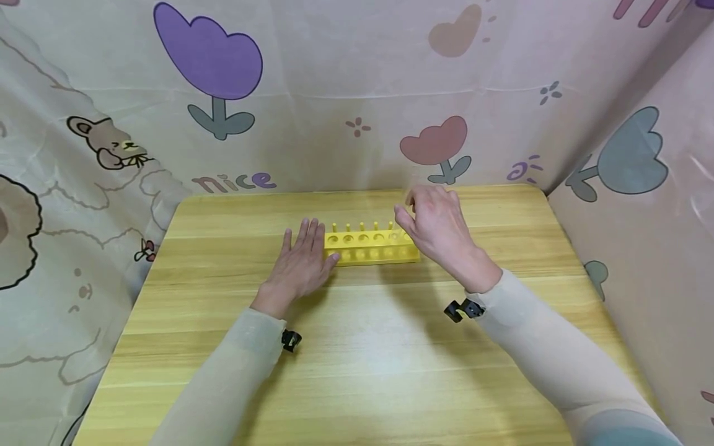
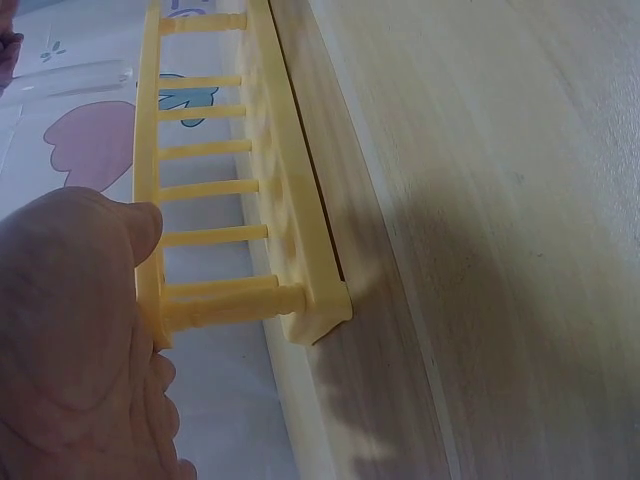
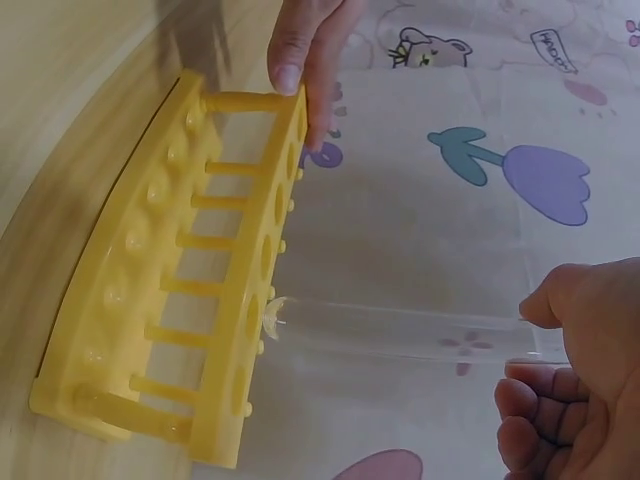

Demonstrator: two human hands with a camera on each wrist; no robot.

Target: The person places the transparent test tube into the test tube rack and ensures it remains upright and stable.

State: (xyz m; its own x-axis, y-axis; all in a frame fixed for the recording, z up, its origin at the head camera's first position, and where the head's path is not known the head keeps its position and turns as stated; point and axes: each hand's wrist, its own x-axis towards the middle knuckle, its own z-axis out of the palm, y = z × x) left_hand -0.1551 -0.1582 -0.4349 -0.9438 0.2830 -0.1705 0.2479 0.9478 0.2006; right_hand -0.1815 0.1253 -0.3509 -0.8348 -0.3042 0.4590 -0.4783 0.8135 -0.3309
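Observation:
A yellow test tube rack stands on the wooden table, with a row of round holes and a row of thin pegs. My left hand rests against its left end, fingers straight, and the thumb touches the top plate. In the right wrist view, my right hand pinches a clear test tube near its upper end between thumb and fingers. The tube's rounded bottom is at the top plate, by the second hole from the right end; whether it has entered the hole I cannot tell.
The wooden table extends toward me and to both sides of the rack. A patterned curtain hangs behind the table and along its sides. Small black wrist mounts sit on both sleeves.

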